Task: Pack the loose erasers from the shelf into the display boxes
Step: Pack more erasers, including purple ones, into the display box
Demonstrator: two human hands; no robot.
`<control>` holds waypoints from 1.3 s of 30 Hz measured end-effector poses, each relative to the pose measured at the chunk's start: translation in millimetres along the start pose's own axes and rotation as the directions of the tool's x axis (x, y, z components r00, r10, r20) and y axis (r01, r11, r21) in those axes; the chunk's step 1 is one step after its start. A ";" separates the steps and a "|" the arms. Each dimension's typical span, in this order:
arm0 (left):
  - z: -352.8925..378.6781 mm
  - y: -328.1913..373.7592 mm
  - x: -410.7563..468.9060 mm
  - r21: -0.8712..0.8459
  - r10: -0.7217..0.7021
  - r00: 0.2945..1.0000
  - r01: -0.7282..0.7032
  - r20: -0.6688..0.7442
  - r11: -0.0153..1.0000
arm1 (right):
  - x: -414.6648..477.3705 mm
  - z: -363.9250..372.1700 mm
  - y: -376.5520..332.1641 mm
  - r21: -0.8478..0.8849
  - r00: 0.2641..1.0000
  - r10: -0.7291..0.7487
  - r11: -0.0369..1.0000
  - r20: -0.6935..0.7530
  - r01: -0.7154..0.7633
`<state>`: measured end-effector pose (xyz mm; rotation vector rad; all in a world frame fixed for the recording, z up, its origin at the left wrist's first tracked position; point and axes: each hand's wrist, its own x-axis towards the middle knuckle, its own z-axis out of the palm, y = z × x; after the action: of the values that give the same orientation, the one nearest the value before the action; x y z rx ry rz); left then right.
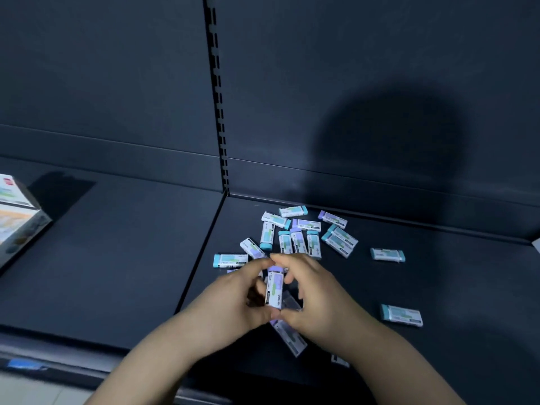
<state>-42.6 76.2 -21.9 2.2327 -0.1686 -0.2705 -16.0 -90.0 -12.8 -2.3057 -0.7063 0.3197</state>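
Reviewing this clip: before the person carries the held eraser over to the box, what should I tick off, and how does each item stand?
1. Grip secure: ok. The left hand and right hand both pinch the purple-tipped eraser, which is held upright.
2. Box located: ok. The display box stands at the far left of the shelf, apart from the pile.
3. Box open with room: cannot tell. Its opening is cut off by the frame.
4. Shelf cleared: not ok. Many loose erasers lie beyond the hands.
5. Wrists free: not ok. A stray eraser lies under them and could get swept.
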 end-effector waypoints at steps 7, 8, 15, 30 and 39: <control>-5.0 -14.2 -1.4 0.221 -0.001 0.998 0.016 -0.068 0.975 | -8.5 -8.3 13.5 -0.089 0.996 0.084 0.992 -0.010 -0.084; -4.9 -15.3 -1.0 0.260 -0.001 0.997 0.019 -0.071 0.966 | -9.8 -9.1 16.8 -0.129 0.995 0.100 0.986 -0.021 -0.102; -3.2 -15.7 2.2 0.478 0.019 1.000 -0.011 -0.012 0.878 | -11.3 9.3 6.6 -0.324 0.959 0.271 0.903 -0.080 -0.282; 4.9 -16.8 5.9 0.544 0.130 0.991 -0.112 0.006 0.832 | -0.9 33.0 4.8 -0.585 0.914 0.282 0.703 -0.292 -0.404; 4.9 -15.0 3.8 0.555 0.116 0.993 -0.099 0.004 0.826 | -8.1 24.5 10.7 -0.627 0.924 0.213 0.683 -0.317 -0.373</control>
<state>-39.8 81.0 -37.1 2.7931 -0.3998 -0.1326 -28.4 -87.6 -37.8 -3.1149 -0.3503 -0.0899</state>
